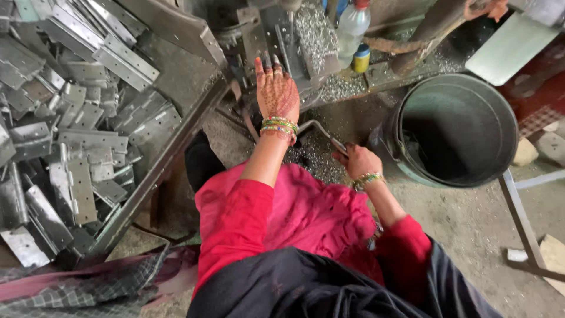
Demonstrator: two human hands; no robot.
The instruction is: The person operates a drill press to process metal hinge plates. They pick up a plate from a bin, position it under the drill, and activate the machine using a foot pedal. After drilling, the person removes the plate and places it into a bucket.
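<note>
My left hand [276,91], patterned with henna and wearing bangles at the wrist, lies flat with its fingers stretched out on the metal fixture [276,41] of a drilling machine. What lies under the fingers is hidden. My right hand [358,162] is closed around the end of a bent grey metal lever [318,126] that runs up-left toward the machine. Silver metal shavings [315,35] cover the machine bed and the ground below it.
A large heap of grey metal hinge plates [76,118] fills a tray on the left. A round dark metal bucket [459,126] stands on the right. A plastic bottle [352,26] stands by the machine. Another person's hand [488,9] shows at the top right.
</note>
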